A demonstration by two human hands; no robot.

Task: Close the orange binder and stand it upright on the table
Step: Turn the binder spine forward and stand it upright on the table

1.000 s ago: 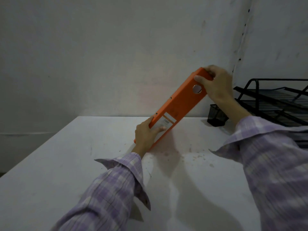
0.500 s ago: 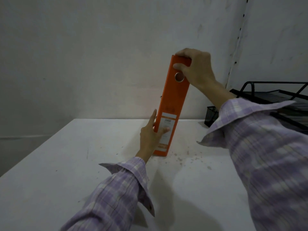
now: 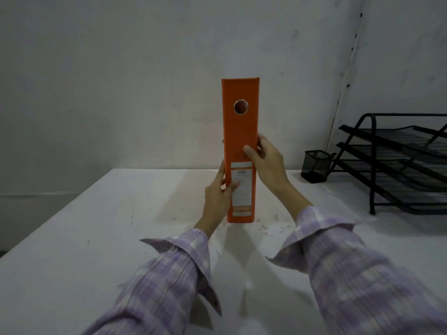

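The orange binder [image 3: 240,131] stands upright and closed on the white table [image 3: 96,238], its spine facing me with a round finger hole near the top and a white label low down. My left hand [image 3: 219,194] grips its lower left edge, thumb on the label. My right hand [image 3: 266,163] holds the right side at mid height, thumb across the spine. Both sleeves are purple plaid.
A black mesh pen cup [image 3: 315,169] sits at the back right by the wall. A black wire tiered paper tray [image 3: 396,163] fills the right side. Small crumbs dot the table around the binder's base.
The binder swung from a rightward tilt to fully vertical. My right hand slid from its top down to mid height; my left hand stayed low on the spine.
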